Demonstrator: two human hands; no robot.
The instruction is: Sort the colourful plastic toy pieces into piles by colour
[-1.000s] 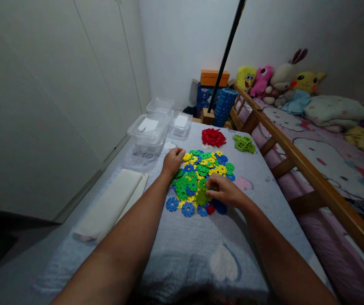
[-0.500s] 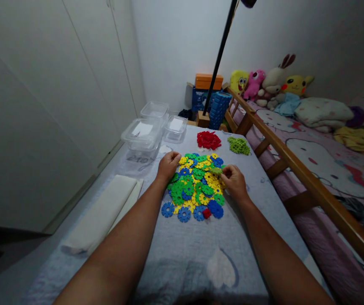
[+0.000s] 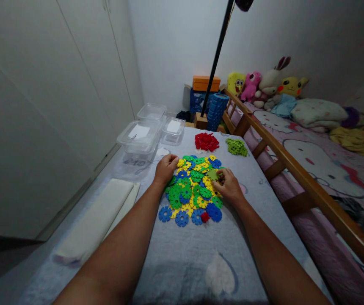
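Note:
A loose heap of notched plastic snowflake discs in green, yellow and blue lies on the cloth-covered table. My left hand rests at the heap's upper left edge, thumb and fingers pinched together; what is between them, if anything, is hidden. Over the heap's right side is my right hand, its fingers curled at the edge of an olive-green disc. The thumb sits lower, over yellow discs. Along the near edge lie several blue discs and a small red piece.
Beyond the heap are a red pile and a lime-green pile of small pieces. Clear plastic boxes stand at the back left, with a folded white cloth nearer. A wooden bed rail runs along the right.
My right hand has moved slightly left and inward over the heap, and the olive-green disc by its fingers now shows more of its face. My left hand stays at the heap's edge.

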